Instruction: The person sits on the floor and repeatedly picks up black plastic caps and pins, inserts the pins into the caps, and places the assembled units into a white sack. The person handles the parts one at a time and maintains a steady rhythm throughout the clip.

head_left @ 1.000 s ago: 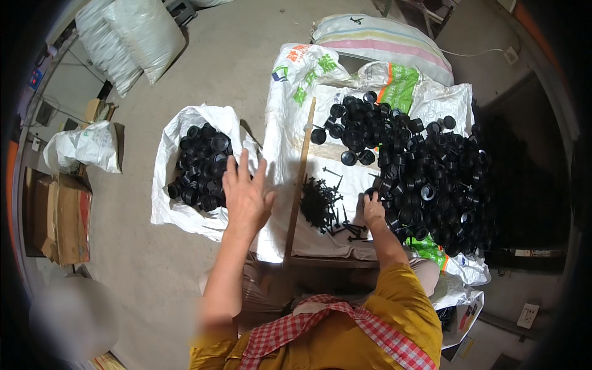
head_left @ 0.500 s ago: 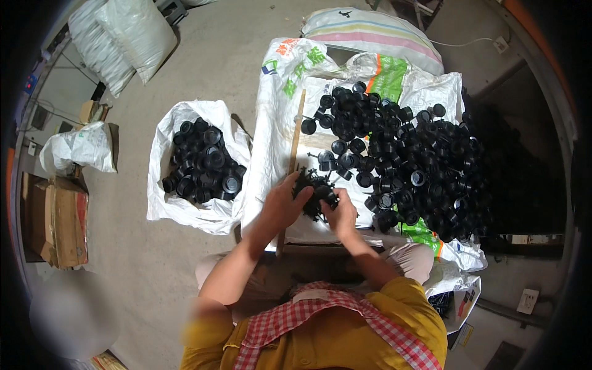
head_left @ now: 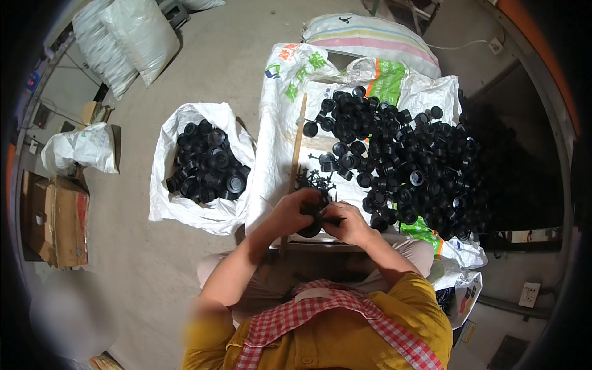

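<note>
Left hand (head_left: 295, 213) and right hand (head_left: 349, 224) together grip 1 black round cap (head_left: 311, 227), seemingly plastic, beside the white woven sack (head_left: 166, 206).

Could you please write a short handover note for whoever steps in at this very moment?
Left hand and right hand: together at the table's near edge, both gripping one black round part.
Small black stemmed pieces: lying just beyond the hands.
Loose pile of black parts: spread over the sack-covered table.
White bag on the floor to the left: part filled with the same kind of parts.
Left: the large table pile.
</note>
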A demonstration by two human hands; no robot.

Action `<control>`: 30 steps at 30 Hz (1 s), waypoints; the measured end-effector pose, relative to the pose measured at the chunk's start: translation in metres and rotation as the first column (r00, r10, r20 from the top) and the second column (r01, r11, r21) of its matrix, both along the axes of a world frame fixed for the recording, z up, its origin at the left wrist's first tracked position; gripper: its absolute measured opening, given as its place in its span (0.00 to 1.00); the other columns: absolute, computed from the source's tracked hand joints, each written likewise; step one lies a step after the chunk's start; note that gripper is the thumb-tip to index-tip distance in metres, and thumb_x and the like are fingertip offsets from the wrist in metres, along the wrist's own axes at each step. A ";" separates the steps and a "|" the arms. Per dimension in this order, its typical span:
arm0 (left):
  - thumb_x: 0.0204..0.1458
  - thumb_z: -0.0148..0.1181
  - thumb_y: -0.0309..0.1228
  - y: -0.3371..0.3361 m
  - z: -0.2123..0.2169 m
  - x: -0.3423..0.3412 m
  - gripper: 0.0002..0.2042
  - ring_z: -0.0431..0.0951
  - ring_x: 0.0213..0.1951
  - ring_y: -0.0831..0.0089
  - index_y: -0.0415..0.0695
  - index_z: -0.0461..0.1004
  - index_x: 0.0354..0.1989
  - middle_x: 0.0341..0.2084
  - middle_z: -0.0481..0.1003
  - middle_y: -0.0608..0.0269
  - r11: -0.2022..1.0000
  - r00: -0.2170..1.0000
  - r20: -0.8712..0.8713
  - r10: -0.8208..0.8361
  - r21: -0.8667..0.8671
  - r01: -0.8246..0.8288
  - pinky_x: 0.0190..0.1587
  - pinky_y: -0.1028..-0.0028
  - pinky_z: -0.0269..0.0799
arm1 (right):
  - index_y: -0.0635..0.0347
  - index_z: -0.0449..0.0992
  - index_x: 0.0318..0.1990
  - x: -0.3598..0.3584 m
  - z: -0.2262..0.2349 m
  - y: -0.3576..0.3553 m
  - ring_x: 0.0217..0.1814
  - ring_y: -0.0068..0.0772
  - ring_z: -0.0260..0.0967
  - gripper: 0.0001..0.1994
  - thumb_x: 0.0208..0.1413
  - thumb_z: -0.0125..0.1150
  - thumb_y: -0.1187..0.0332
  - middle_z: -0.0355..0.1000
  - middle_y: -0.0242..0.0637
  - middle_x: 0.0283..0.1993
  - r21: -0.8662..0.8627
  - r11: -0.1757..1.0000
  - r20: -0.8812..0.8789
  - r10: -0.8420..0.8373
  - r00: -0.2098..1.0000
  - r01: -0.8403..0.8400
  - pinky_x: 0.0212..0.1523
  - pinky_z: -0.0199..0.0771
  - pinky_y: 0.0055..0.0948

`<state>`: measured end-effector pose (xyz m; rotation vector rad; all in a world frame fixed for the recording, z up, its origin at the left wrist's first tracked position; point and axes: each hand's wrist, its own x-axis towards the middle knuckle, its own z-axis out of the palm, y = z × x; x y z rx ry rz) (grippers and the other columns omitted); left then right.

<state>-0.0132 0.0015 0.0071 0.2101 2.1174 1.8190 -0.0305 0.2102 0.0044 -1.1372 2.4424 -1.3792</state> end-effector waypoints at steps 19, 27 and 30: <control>0.56 0.54 0.27 0.020 -0.017 0.004 0.17 0.74 0.47 0.70 0.38 0.68 0.54 0.46 0.73 0.58 0.782 0.930 0.299 0.213 0.518 -0.346 0.51 0.73 0.69 | 0.56 0.70 0.37 -0.008 -0.028 -0.033 0.47 0.33 0.67 0.13 0.57 0.57 0.57 0.70 0.36 0.42 -0.442 0.501 0.891 0.340 0.300 0.744 0.50 0.68 0.34; 0.36 0.59 0.23 0.014 0.026 -0.012 0.14 0.70 0.39 0.54 0.44 0.76 0.36 0.36 0.70 0.54 0.659 0.718 -0.694 -0.051 -0.564 -0.498 0.42 0.61 0.66 | 0.63 0.75 0.38 -0.036 -0.157 -0.056 0.29 0.36 0.72 0.11 0.51 0.46 0.83 0.74 0.39 0.27 -0.161 0.705 0.280 -0.639 0.716 0.691 0.31 0.71 0.31; 0.35 0.60 0.23 -0.054 0.017 -0.025 0.11 0.69 0.37 0.55 0.45 0.76 0.31 0.35 0.71 0.56 0.302 0.719 -0.695 -0.024 -0.690 -0.658 0.41 0.61 0.66 | 0.59 0.67 0.55 -0.026 -0.163 -0.057 0.55 0.45 0.64 0.26 0.45 0.65 0.70 0.68 0.41 0.53 0.564 0.683 0.000 -0.562 0.827 0.464 0.47 0.68 0.40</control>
